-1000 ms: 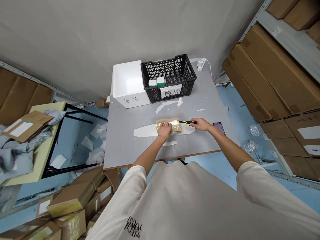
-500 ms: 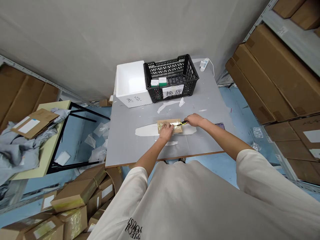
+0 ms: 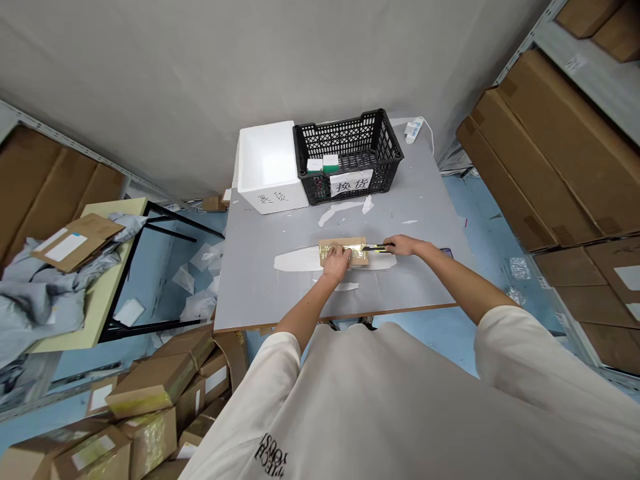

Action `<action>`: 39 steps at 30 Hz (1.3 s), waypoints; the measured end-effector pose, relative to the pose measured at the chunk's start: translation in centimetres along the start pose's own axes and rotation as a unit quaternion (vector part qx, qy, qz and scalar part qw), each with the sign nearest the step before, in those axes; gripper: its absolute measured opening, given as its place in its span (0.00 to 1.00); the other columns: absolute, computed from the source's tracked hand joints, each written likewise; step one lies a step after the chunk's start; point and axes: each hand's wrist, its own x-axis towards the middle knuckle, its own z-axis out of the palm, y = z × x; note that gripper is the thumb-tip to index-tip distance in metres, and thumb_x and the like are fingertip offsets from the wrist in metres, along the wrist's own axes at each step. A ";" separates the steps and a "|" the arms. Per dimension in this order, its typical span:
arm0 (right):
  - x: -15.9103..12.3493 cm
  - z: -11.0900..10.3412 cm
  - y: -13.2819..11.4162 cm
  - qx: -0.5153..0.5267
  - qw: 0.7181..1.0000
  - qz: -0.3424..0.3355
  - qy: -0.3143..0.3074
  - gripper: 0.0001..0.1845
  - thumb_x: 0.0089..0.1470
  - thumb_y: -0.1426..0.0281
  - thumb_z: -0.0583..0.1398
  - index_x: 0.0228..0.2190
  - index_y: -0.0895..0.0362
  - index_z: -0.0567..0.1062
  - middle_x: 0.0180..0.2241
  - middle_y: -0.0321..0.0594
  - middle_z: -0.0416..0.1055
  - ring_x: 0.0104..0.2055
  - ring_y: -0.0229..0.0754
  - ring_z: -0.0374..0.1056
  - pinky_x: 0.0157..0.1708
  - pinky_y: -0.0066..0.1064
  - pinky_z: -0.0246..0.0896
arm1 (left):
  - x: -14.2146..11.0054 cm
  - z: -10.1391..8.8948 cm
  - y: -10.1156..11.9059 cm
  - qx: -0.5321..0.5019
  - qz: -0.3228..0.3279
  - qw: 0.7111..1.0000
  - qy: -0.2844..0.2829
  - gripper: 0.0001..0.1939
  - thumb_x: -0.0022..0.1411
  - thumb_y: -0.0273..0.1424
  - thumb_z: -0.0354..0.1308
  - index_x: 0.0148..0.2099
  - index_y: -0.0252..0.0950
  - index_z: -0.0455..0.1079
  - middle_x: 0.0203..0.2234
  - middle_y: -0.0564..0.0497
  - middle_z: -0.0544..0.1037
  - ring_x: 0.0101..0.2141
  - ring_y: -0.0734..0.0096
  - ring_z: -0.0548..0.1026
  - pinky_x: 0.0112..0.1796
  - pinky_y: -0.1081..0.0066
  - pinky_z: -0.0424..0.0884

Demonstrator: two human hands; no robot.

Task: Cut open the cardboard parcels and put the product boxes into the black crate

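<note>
Knife (image 3: 377,247) has pulled back from mid-box to the right end, so the blade probably isn't on the middle tape now. Right hand (image 3: 401,245) fingers closed round it; left hand (image 3: 337,262) fingers press the box (image 3: 358,243). Box sits near surface (image 3: 250,287) front edge, taped face up, long axis left-right (roughly parallel to that edge).

At the frame's centre, a parcel (image 3: 357,244) lies on the worktable (image 3: 250,293), a utility knife (image 3: 376,248) at its right end. Above them, a foam box (image 3: 275,202) stands left of a plastic crate (image 3: 386,181) holding two cartons (image 3: 331,161); a power strip (image 3: 413,129) lies right of the crate.
</note>
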 end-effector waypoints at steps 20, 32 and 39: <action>-3.8 6.8 2.0 0.292 0.955 0.037 0.028 0.25 0.56 0.46 0.62 0.41 0.55 0.77 0.28 0.37 0.74 0.26 0.38 0.64 0.24 0.27 0.56 | -0.1 -0.2 -0.1 0.004 -0.002 1.000 0.008 0.23 0.67 0.35 0.62 0.62 0.45 0.63 0.57 0.43 0.69 0.54 0.55 0.73 0.63 0.50 0.62; -4.8 5.3 2.3 0.284 0.955 0.025 0.084 0.23 0.59 0.48 0.60 0.41 0.55 0.77 0.30 0.38 0.76 0.29 0.40 0.69 0.28 0.28 0.62 | -0.3 -2.1 -0.3 -0.035 0.005 0.998 0.048 0.22 0.74 0.35 0.49 0.67 0.43 0.58 0.60 0.41 0.67 0.54 0.54 0.72 0.57 0.55 0.64; -5.5 5.9 -1.3 0.112 0.976 -0.029 0.187 0.24 0.69 0.55 0.53 0.58 0.50 0.75 0.49 0.43 0.80 0.49 0.49 0.74 0.49 0.37 0.66 | 1.1 -2.1 -0.3 -0.043 -0.017 0.998 0.047 0.19 0.71 0.26 0.46 0.61 0.42 0.65 0.61 0.42 0.66 0.58 0.53 0.66 0.56 0.55 0.64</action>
